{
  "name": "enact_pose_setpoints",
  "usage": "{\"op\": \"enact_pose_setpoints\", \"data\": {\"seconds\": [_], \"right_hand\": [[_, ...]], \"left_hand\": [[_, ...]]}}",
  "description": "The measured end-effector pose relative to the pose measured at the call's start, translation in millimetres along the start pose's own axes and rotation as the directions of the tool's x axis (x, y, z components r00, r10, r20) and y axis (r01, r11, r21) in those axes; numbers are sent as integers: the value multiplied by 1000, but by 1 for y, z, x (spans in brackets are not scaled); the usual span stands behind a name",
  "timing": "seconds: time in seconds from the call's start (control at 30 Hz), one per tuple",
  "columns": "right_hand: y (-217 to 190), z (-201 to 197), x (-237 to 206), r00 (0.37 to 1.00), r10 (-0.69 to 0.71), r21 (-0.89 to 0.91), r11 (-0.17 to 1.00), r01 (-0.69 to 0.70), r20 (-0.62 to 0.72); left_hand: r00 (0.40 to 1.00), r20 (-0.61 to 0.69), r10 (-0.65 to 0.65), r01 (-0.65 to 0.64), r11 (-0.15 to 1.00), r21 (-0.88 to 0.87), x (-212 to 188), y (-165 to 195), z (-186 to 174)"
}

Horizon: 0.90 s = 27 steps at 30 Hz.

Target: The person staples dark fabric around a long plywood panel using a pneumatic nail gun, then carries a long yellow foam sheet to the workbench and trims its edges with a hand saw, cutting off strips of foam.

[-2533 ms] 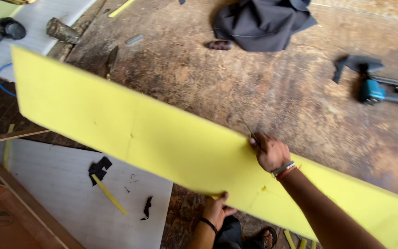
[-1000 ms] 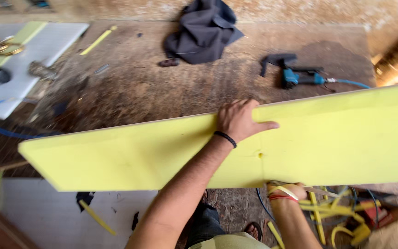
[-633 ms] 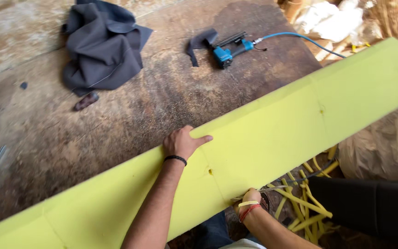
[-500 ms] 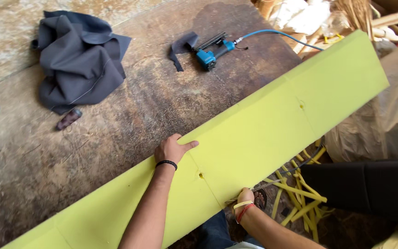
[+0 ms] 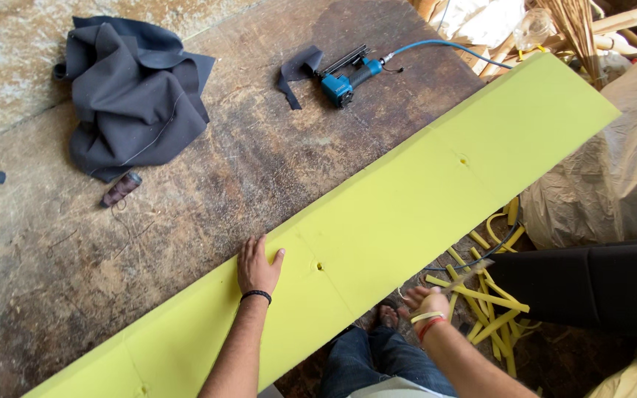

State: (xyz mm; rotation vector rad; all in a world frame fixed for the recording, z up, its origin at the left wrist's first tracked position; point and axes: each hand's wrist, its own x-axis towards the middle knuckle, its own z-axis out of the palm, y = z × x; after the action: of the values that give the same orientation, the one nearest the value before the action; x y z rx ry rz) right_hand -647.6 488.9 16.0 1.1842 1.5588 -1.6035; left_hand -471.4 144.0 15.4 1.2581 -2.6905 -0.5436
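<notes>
A long yellow-green foam panel (image 5: 407, 214) lies slantwise across the front edge of a worn wooden worktable (image 5: 208, 191), its right end sticking out past the table. My left hand (image 5: 258, 265), with a black wristband, rests flat on the panel's upper edge, fingers spread. My right hand (image 5: 425, 302) is below the panel's lower edge, off the table, closed on a thin grey blade (image 5: 467, 273) that points up and right toward the foam.
On the table lie a heap of dark grey cloth (image 5: 138, 88), a dark thread spool (image 5: 119, 190) and a blue air stapler (image 5: 340, 81) with a blue hose. Yellow foam offcuts (image 5: 484, 298) litter the floor. A black padded piece (image 5: 591, 284) and a beige covered bulk (image 5: 613, 169) stand at right.
The view has swung right along the panel. My left hand has settled flat on the foam. My right hand has come off the panel's lower edge and now holds the blade clear of it.
</notes>
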Motion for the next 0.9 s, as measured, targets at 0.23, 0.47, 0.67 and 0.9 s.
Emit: {"op": "enact_pose_setpoints", "data": {"seconds": [0.23,0.47,0.67,0.9], "right_hand": [[-67,70,-32,794,-559,81,826,557,238],[22,206,-130,483,-140,-247,718,651,864],[142,249,-213,378,183,-413,562,717,907],[269,310,-281,380,346,-484,297,823,858]], "left_hand": [[976,-82,-201,206,977,62,-96,-2,-24],[890,91,-447,452,891,-46,-182,-68,-75],[818,-121,-563,539,822,-185,-255,-171,-117],[479,-324,-816,599,574,-558,-251,-345,-174]]}}
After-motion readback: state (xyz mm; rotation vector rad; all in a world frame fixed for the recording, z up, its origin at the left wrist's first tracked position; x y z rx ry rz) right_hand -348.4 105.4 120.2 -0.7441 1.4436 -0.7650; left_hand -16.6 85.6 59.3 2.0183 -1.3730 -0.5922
